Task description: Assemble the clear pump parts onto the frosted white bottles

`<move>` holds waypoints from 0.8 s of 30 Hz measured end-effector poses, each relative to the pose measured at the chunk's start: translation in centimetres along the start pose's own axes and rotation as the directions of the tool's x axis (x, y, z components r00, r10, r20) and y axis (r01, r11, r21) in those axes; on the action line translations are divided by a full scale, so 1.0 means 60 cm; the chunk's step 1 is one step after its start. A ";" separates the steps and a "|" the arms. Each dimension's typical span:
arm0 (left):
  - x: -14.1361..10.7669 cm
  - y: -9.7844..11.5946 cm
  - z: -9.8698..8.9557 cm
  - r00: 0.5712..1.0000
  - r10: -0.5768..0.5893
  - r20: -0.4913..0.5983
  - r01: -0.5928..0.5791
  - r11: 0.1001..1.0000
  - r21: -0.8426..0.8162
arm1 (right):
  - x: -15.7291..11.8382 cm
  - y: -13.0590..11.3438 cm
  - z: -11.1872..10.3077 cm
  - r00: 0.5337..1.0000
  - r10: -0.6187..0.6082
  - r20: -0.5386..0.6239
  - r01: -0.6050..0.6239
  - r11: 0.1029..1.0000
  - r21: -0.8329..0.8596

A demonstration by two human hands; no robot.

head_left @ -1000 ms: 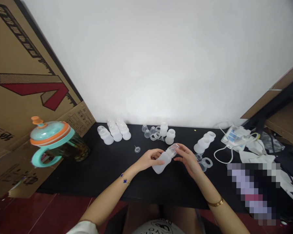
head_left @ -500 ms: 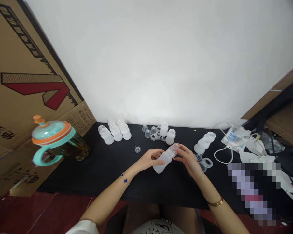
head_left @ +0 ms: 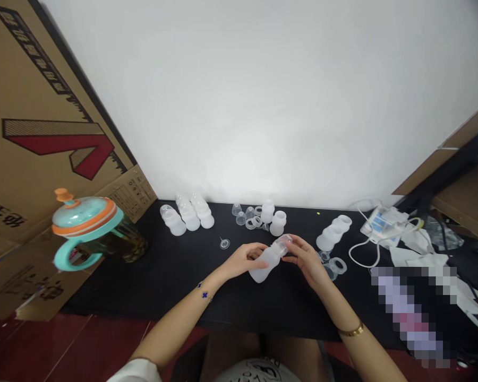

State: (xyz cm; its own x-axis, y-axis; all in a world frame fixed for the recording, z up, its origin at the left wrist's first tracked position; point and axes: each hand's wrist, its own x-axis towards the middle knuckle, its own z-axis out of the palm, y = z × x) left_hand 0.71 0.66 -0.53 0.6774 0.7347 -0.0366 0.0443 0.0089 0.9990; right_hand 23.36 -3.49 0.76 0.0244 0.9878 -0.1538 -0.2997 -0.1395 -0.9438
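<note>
White bottles stand left of the held bottle, clear caps and a small disc behind it, while the left hand grips its tilted body and the right hand's fingers pinch its top.

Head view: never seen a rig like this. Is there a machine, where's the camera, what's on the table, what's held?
No machine: these are a person's bare hands, seen by a camera worn on the head, looking forward and down. The left hand holds the body of a milky bottle; the right hand's fingers are at its clear top. On the black table are capped bottles at left, open bottles at the middle and right, small clear parts and a big jug. White cables lie at right, near a pixelated patch I can't identify.
</note>
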 end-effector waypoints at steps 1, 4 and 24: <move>0.000 -0.001 0.000 1.000 0.005 -0.001 -0.005 1.000 0.000 | 0.001 0.001 -0.001 1.000 0.000 0.001 0.000 1.000 0.001; 0.000 -0.002 0.001 1.000 0.007 0.003 -0.007 1.000 -0.002 | 0.002 0.002 -0.001 1.000 0.001 -0.003 -0.001 1.000 0.002; -0.001 0.000 0.002 1.000 0.001 -0.006 -0.001 1.000 0.002 | 0.007 0.013 -0.007 0.999 -0.034 0.014 0.035 0.997 -0.071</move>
State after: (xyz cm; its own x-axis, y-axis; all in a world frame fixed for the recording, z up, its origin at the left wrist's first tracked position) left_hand 0.77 0.52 -0.54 0.6730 0.7387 -0.0357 0.0456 0.0068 0.9989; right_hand 23.56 -3.21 -0.20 0.0216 0.9928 -0.1178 -0.2301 -0.1097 -0.9670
